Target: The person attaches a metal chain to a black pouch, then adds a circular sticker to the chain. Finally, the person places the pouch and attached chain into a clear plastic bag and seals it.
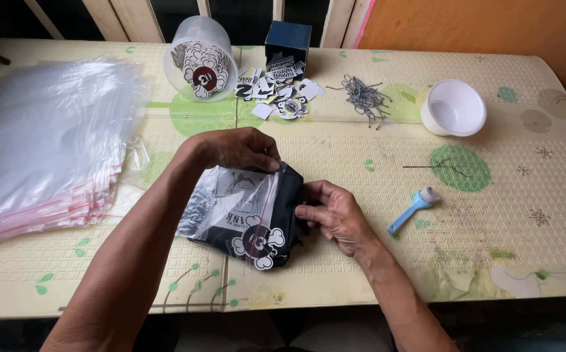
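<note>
A folded black garment sits inside a clear zip bag (231, 208) at the middle of the table, with a white cartoon sticker showing at its near end. My left hand (237, 148) pinches the bag's far edge along the zip strip. At the bag's right side, my right hand (335, 215) presses its fingers against the black cloth. Both forearms reach in from the near edge.
A stack of clear zip bags (42, 137) lies at the left. At the back are a tipped clear tub of stickers (199, 58), a dark box (287, 40) with loose stickers (276, 94), a pile of grey tag strings (364, 98) and a white bowl (453, 107). A small blue brush (413, 208) lies right.
</note>
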